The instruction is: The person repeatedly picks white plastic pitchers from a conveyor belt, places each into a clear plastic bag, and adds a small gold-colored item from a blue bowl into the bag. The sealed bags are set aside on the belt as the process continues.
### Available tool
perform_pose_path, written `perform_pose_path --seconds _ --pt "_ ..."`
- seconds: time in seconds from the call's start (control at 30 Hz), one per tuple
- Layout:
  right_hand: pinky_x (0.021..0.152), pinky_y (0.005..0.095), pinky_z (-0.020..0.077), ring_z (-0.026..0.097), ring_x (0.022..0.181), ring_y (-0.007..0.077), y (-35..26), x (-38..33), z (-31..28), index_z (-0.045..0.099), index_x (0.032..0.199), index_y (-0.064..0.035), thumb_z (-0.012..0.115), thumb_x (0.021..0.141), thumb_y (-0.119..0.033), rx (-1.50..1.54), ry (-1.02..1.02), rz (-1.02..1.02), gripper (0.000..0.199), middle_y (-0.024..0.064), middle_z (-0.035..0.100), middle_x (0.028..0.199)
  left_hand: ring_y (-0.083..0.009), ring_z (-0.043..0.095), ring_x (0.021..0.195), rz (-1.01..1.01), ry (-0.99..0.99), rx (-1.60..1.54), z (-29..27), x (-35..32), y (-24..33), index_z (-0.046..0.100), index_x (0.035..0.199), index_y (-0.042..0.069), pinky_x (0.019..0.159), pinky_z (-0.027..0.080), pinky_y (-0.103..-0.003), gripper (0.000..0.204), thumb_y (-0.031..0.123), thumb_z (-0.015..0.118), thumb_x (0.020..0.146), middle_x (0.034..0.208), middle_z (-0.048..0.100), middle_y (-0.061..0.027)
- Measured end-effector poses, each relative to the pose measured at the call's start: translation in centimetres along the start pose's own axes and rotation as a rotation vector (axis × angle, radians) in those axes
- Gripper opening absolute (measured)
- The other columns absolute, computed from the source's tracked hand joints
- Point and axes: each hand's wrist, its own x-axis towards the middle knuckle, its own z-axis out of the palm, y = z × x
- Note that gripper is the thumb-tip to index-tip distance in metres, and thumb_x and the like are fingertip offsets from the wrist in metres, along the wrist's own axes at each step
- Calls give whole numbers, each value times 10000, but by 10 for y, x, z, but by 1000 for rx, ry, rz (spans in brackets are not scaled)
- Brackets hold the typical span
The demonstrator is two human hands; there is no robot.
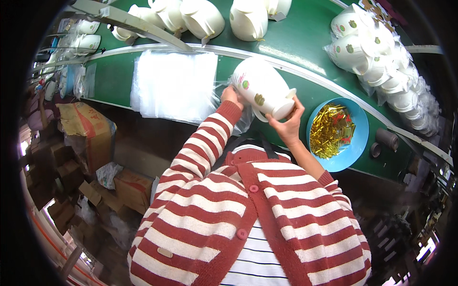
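Observation:
A white plastic jug (265, 83) with a handle and small pink, green and brown prints lies tilted in front of me. My right hand (288, 123) grips its narrower end at the right, thumb on the near side. At its wider left end, my left hand (231, 98) is closed on a clear plastic bag (246, 123) that lies partly round the jug. The left fingertips are partly hidden. Just left of that hand, a stack of flat clear bags (174, 83) rests on the green bench.
A blue basin (361, 125) holding gold twist ties stands to the right, with dark rolls (387, 138) beyond it. Bagged white jugs (381, 66) are piled at the far right. More jugs (202, 19) stand on the green belt (296, 40). A metal bar (138, 26) crosses at upper left; cartons (88, 128) sit below left.

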Motion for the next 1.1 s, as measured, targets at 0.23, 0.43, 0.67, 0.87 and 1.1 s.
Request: perform_pose_path --seconds 0.23,0.43,0.67,0.87,1.1 --pt "1159 512 496 348 1532 504 -20 35 -31 362 1490 -129 956 577 -45 -417 -785 -693 1093 220 365 1666 -187 665 808 640 47 735 -17 -61 65 749 1064 32 704 558 -347 167 187 709 1018 922 729 -71" --pt "1128 487 530 354 1531 489 -52 72 -18 383 1480 -100 932 607 -64 -454 -941 -654 1032 218 349 1674 -244 693 831 1183 -403 1135 -11 -143 61 756 1029 2 761 547 -339 132 116 743 964 922 719 -112" --pt "1153 462 486 390 1516 474 -62 44 -15 368 1482 -17 950 631 -128 -472 -664 -435 1036 323 294 1667 -211 649 818 1073 -560 1086 7 -188 47 727 989 5 739 510 -313 89 93 729 983 902 673 -87" --pt "1122 451 480 573 1350 404 -85 53 0 317 1466 119 959 711 -340 -406 111 152 1092 357 425 1554 -47 477 528 556 -390 717 15 -214 38 568 1068 81 462 394 -229 187 250 528 1135 743 546 24" --pt "1074 477 475 513 1337 455 -131 63 -30 437 1361 58 947 697 -276 -818 -323 98 901 289 517 1428 -16 351 517 415 -565 464 73 -212 66 583 1093 94 457 281 -199 126 218 602 1110 688 440 82"
